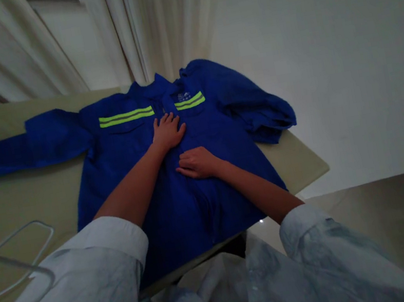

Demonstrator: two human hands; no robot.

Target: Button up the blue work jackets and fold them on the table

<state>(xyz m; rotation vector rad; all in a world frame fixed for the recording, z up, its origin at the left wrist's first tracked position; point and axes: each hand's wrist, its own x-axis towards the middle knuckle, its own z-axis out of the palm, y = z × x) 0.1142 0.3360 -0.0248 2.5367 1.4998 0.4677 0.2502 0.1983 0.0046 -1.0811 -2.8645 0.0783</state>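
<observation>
A blue work jacket with yellow-green reflective strips lies spread front side up, its collar at the far end. My left hand rests on the upper chest near the front opening, fingers apart and stretched toward the collar. Just below and to the right, my right hand is closed at the front placket, its fingers curled against the cloth. The sleeve on the left stretches out past the frame edge, while the one on the right is bent and bunched near the table's edge.
The jacket lies on a pale yellowish table whose right corner juts out over the floor. Looped white cable is at the lower left. Light curtains hang behind the table, with a white wall to the right.
</observation>
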